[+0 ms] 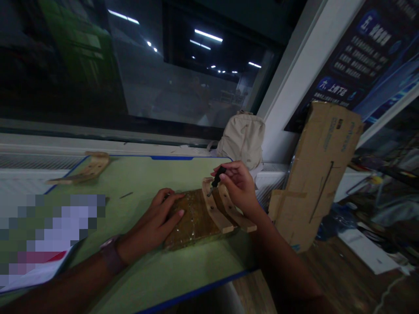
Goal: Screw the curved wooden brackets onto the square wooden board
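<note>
So we've got our left hand (160,220) spread flat on the wooden board (191,222) mid-bench (157,279), right hand (237,185) pinching a small screwdriver (216,176) over its slats (225,209). Looks light, stiff; grip the edges.

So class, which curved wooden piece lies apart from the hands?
The pale curved wooden piece at the green table's far left corner, untouched. The other two curved wooden strips sit by the right hand on the brown board.
</note>
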Tool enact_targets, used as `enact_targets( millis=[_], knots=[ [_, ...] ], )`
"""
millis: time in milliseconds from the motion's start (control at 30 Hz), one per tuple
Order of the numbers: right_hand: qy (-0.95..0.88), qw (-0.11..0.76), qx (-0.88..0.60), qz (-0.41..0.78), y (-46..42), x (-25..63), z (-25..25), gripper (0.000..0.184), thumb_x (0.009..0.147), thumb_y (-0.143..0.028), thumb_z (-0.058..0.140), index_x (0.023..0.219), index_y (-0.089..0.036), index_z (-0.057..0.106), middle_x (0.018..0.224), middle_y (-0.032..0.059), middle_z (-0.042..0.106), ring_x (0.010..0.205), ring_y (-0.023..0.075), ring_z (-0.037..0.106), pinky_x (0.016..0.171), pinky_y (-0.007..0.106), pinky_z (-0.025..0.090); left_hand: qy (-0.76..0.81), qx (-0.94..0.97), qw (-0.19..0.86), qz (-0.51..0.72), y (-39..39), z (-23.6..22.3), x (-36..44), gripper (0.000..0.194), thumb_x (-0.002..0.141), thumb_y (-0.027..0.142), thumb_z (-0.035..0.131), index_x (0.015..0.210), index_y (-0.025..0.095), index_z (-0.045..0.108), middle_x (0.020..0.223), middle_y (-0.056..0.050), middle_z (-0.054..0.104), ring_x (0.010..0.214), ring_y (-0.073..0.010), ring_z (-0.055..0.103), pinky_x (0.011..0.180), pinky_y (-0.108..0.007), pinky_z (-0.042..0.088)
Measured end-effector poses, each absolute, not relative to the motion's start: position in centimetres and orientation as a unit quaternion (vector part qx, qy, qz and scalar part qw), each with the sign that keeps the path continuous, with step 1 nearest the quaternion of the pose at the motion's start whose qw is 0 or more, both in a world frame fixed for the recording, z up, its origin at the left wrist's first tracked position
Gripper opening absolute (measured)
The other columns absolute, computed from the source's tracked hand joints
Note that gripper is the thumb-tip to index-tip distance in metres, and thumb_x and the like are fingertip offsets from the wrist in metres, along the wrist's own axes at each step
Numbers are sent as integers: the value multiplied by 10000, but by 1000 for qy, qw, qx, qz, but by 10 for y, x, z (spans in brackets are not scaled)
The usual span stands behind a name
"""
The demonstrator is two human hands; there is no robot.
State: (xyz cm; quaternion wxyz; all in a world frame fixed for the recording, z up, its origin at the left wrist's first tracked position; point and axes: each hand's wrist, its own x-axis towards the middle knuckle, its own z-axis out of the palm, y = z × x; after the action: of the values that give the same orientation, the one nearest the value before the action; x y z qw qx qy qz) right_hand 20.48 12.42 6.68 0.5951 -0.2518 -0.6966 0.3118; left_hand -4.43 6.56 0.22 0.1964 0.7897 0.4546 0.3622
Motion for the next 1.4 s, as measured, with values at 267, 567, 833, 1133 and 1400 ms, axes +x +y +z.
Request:
enact_targets(
  millis=[267,567,833,1133,1400],
  knots=[
    [-744,591,-256,180,129,219,70,130,936,-340,645,1024,-270,711,974,49,694,956,194,660,857,368,548,449,789,198,368,66,-2,-44,350,1035,417,420,1326,251,524,1284,-76,438,1210,-249,511,1069,-422,458],
    [-706,595,-291,250,125,208,62,263,849,-336,758,1094,-289,677,950,15,706,847,161,695,783,314,589,451,790,198,364,67,-2,-44,368,1034,434,421,1325,235,525,1294,-87,425,1227,-258,494,1081,-440,437],
    [-768,540,-252,235,122,212,70,301,946,-329,634,1244,-326,675,1193,62,710,1144,225,661,989,434,555,451,788,187,376,67,-4,-45,353,1031,433,434,1323,259,531,1289,-68,443,1203,-246,516,1051,-399,468],
    [-701,594,-296,259,130,211,58,335,832,-365,775,1148,-322,670,1041,30,684,914,180,684,858,346,597,447,787,197,376,67,-4,-44,351,1039,430,426,1329,262,531,1282,-74,444,1219,-252,506,1078,-432,450],
    [-733,525,-222,371,120,208,71,253,947,-376,634,1190,-304,649,1148,52,707,1093,197,695,968,410,574,449,787,206,369,67,-4,-45,346,1044,428,414,1330,261,514,1297,-75,422,1217,-250,502,1081,-443,444]
  ],
)
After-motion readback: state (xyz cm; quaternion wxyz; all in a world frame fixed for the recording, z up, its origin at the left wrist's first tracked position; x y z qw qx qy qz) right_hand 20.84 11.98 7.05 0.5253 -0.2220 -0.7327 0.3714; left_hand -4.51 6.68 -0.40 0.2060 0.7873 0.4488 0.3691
